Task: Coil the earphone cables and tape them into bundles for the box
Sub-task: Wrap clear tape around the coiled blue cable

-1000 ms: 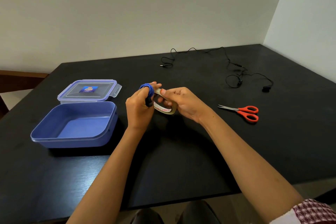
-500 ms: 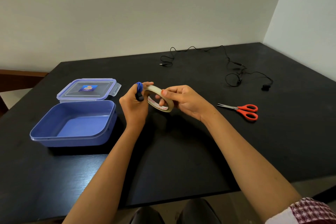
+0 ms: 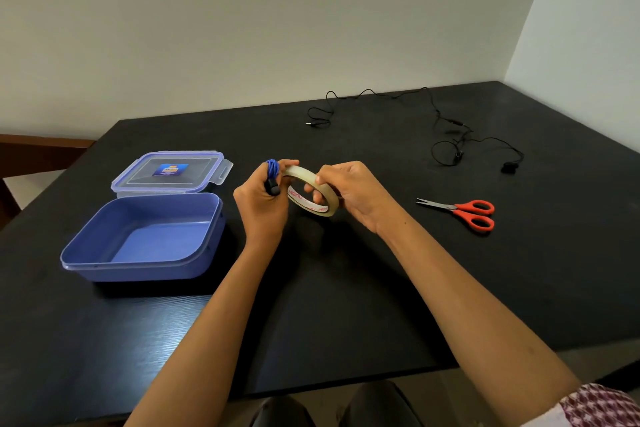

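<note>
Tape roll (image 3: 312, 195) drawn slightly rightward from blue coiled cable (image 3: 272, 168) since earlier frame. Coil clamped in left hand (image 3: 263, 203), above table (image 3: 346, 288); roll pinched by right hand (image 3: 349, 192). Risk: coil loosened if grip relaxed during taping. Black earphone (image 3: 446, 135) uncoiled; box (image 3: 145, 236) open.

Blue cable (image 3: 272, 168) coiled, upright beside tape roll (image 3: 300, 171); black cable (image 3: 453, 122) sprawled (uncoiled) far back; blue box (image 3: 138, 269) open.

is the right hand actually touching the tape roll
Touching. The head view shows the right hand gripping the tape roll: its fingers pass through the roll's hole and its thumb lies on the outer rim.
</note>
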